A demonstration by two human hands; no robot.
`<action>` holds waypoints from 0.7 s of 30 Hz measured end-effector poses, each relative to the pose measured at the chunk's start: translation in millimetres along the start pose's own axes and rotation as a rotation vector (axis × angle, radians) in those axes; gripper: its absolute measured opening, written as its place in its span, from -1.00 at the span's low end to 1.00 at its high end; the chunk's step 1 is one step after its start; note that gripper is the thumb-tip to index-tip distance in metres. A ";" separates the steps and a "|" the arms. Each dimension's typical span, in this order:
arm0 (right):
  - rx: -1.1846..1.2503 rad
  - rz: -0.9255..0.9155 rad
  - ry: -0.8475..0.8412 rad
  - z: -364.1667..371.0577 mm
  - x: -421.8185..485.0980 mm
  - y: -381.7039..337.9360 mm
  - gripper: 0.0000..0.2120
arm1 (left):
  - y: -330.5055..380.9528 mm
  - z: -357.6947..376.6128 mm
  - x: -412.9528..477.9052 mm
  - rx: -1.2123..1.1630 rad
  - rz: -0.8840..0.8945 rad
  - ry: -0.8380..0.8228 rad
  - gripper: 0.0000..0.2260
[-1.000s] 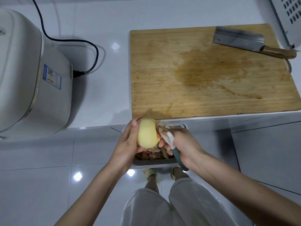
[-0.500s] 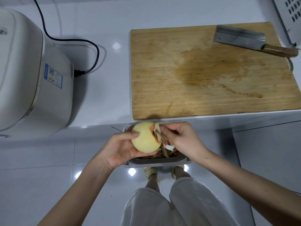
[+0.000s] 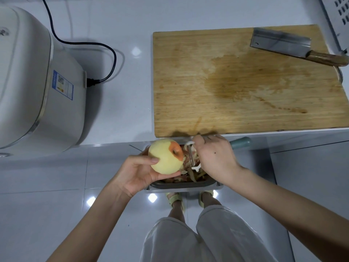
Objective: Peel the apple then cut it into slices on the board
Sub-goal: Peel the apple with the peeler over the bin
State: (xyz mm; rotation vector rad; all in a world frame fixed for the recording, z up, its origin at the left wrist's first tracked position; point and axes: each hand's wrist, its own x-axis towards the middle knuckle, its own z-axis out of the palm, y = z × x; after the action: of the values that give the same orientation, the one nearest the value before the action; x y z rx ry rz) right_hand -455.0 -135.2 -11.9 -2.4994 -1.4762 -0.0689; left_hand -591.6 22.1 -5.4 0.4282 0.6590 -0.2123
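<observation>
Apple (image 3: 166, 156) in left hand (image 3: 140, 172)

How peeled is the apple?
Mostly peeled: the apple is pale flesh except one red skin patch at the end facing the peeler.

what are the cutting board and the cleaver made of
Cutting board: probably bamboo or wood, matte finish, judging by its lengthwise strip grain and darker stain. Cleaver: dull grey blade, likely steel with brushed sheen; handle looks like brown wood.
</observation>
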 end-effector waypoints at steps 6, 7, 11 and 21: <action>0.289 0.008 0.083 -18.9 15.4 -2.5 -0.77 | -3.4 11.0 3.8 0.034 -0.021 0.112 -0.26; 0.292 0.003 0.082 -19.3 19.2 -3.3 -0.75 | -3.7 13.9 3.2 0.070 -0.019 0.122 -0.30; 0.319 -0.038 0.087 -23.1 34.7 -5.6 -0.74 | -4.5 22.6 1.2 0.239 0.044 0.187 -0.58; 0.323 -0.170 0.105 -30.0 45.9 -16.9 -0.75 | -6.2 28.2 -2.6 0.434 0.159 0.242 -0.59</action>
State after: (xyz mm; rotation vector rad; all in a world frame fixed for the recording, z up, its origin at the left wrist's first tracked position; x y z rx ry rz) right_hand -444.8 -94.9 27.6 -2.0835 -1.5175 0.0090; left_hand -580.2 4.1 14.2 0.9307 0.8134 -0.1526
